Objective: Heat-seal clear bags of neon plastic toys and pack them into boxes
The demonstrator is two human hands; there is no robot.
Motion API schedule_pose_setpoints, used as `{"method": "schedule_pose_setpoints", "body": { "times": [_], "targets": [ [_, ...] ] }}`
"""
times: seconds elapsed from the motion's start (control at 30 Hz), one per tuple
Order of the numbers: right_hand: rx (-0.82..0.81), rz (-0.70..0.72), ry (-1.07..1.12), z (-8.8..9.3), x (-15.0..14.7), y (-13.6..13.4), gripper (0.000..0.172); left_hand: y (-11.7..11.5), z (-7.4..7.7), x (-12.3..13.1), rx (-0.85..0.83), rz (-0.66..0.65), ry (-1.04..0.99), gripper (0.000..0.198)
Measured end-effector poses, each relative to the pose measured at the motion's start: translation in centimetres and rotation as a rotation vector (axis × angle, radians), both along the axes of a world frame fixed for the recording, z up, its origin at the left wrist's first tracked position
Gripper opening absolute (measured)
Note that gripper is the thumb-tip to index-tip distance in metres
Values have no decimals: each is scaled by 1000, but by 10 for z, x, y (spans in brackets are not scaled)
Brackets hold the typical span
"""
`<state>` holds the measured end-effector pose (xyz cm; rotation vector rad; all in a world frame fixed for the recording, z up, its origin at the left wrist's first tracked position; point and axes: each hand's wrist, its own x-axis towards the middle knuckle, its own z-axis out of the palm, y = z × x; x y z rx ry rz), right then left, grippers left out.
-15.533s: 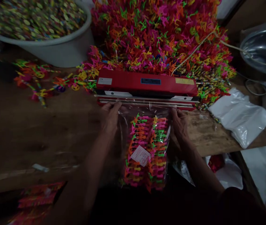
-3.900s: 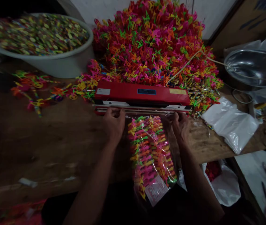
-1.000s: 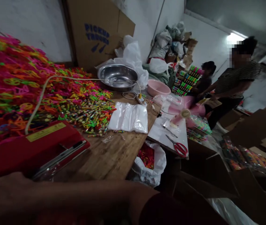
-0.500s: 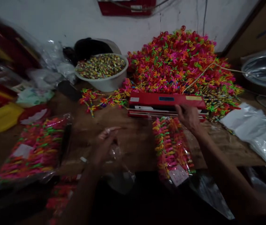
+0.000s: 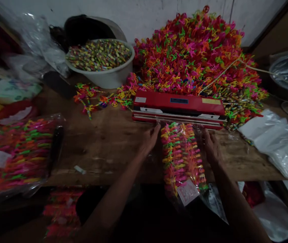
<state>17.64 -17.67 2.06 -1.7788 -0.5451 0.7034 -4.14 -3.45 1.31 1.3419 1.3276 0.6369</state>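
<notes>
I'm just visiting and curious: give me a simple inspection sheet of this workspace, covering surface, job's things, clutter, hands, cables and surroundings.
Surface: wooden table, brown and marked.
Job's things: filled clear bag with a white label, in front of the red machine.
Clutter: colourful heap behind the machine; full tub; second filled bag at left; white plastic at right.
Hands: left hand and right hand at the clear bag's upper corners; grip unclear.
Cables: pale cord crossing the heap.
Surroundings: pale wall behind.
</notes>
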Motion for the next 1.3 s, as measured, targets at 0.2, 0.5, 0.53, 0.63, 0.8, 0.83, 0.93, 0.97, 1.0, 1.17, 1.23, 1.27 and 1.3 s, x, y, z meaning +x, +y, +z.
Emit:
{"method": "schedule_pose_setpoints", "body": {
  "times": [0.2,0.5,0.53,0.63,0.8,0.83,0.93,0.97,1.0,1.17,1.23,1.27,1.3],
  "targets": [
    [-1,-39,465,5,-18,20,55,8,-12,18,-57,64,-5,68],
    [181,-96,472,9,-27,19,47,-1,-21,8,185,144,-271,41],
    [191,-111,454,7,-26,16,47,-5,-21,6,208,184,-295,40],
    [207,-157,393,2,-24,10,48,-17,-21,1,250,259,-372,42],
    [280,-155,326,-1,-23,4,47,-37,-8,-6,210,368,-491,43],
    [299,-138,328,-2,-23,3,46,-40,-4,-8,189,367,-513,41],
    [326,-90,352,-3,-25,1,41,-46,6,-12,98,307,-527,41],
    [326,-80,360,-3,-26,1,40,-47,8,-13,61,281,-523,43],
    [327,-72,363,-3,-26,0,38,-47,10,-14,26,262,-523,45],
    [292,-41,338,7,-23,-2,31,-47,19,-13,-43,263,-508,38],
    [315,-12,312,12,-18,-1,27,-51,24,-12,13,306,-487,34],
    [345,6,299,14,-15,-1,25,-53,26,-11,43,325,-484,33],
    [382,22,290,15,-12,-2,23,-55,29,-10,67,335,-488,32]
  ]
}}
